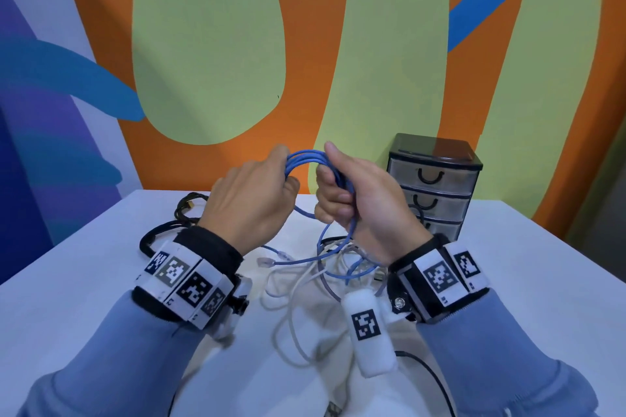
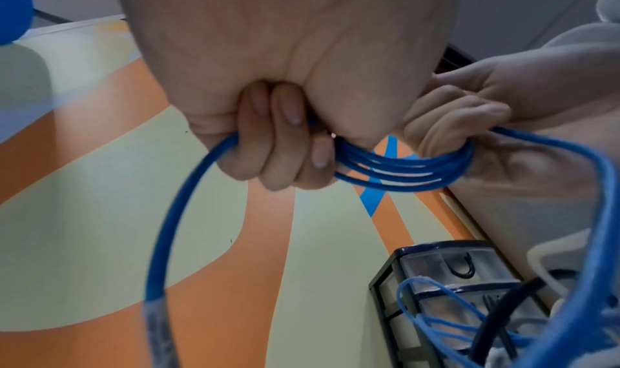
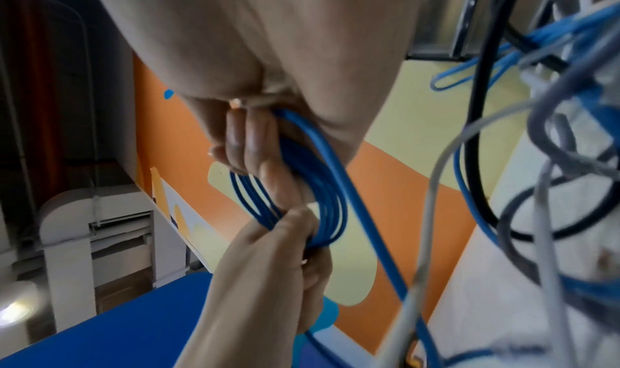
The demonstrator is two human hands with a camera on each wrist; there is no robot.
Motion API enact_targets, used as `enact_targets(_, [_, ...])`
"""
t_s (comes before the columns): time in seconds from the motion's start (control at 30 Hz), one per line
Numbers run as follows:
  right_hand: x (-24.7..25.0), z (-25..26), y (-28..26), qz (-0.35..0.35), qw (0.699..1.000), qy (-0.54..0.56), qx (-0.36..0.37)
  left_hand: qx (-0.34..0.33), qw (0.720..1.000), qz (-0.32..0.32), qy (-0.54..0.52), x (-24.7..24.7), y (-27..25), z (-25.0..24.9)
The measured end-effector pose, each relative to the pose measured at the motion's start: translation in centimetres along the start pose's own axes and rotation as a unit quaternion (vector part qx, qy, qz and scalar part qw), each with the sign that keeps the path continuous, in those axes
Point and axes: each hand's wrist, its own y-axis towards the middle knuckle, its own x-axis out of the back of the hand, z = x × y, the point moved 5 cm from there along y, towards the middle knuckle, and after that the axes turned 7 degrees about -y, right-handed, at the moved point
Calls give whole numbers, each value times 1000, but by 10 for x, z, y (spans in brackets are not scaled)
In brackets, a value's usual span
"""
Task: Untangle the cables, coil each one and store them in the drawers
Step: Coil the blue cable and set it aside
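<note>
A blue cable coil (image 1: 306, 156) of several loops hangs in the air between both hands, above the white table (image 1: 84, 281). My left hand (image 1: 284, 167) grips its left side, fingers curled round the strands (image 2: 402, 172). My right hand (image 1: 333, 188) grips the right side in a fist (image 3: 255, 145). The cable's free length drops from my right hand into a tangle of white, grey and blue cables (image 1: 321, 276) on the table. A short end with a clear plug (image 2: 157, 320) hangs from my left hand. The black drawer unit (image 1: 433, 186) stands at the back right, its drawers shut.
Black cables (image 1: 183, 213) lie at the back left of the table, behind my left wrist. Another black cable (image 1: 430, 376) runs off the near edge at the right. A painted wall closes off the far side, right behind the drawer unit.
</note>
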Motion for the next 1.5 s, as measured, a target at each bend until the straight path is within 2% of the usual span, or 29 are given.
enact_targets(0.07, [6, 1, 2, -29, 996, -78, 18, -5, 1000, -10, 22, 1, 0, 0])
enact_targets(0.13, [11, 2, 3, -53, 993, -104, 29, -14, 1000, -15, 20, 1, 0, -3])
enact_targets(0.33, [8, 7, 0, -79, 993, -66, 52, -31, 999, -24, -3, 4, -2, -14])
enact_targets(0.53, [14, 9, -2, -116, 991, -41, 55, -70, 992, -42, 93, 3, -7, -19])
enact_targets(0.63, [17, 11, -4, -136, 989, -28, 50, -72, 991, -55, 102, 6, -7, -20])
enact_targets(0.77, [14, 7, -2, -117, 992, -34, 42, -45, 995, -51, 67, 6, -4, -13])
enact_targets(0.9, [14, 5, 0, -135, 989, -44, 47, -79, 995, -26, -54, 5, -3, -9])
enact_targets(0.97, [20, 3, 0, -161, 985, -40, 45, -77, 980, -19, -180, 7, -2, -6])
enact_targets(1.03, [26, 2, 1, -178, 983, -22, 43, -61, 953, 0, -297, 9, 1, -1])
enact_targets(1.1, [28, 3, 1, -185, 982, -1, 45, -46, 929, 17, -366, 10, 5, 5])
enact_targets(1.13, [29, 4, 1, -186, 981, 6, 46, -48, 926, 12, -373, 11, 6, 8])
enact_targets(1.23, [27, 6, 0, -180, 982, 15, 47, -89, 947, -39, -306, 14, 11, 16])
enact_targets(1.33, [23, 7, 0, -156, 986, 44, 42, -133, 961, -128, -206, 18, 12, 19])
enact_targets(1.4, [17, 5, 0, -133, 987, 78, 34, -118, 964, -166, -170, 19, 11, 20])
enact_targets(1.43, [14, 3, 0, -123, 987, 97, 30, -101, 965, -161, -179, 18, 10, 18])
enact_targets(1.5, [9, 0, 1, -111, 985, 125, 30, -59, 962, -106, -243, 10, 9, 14])
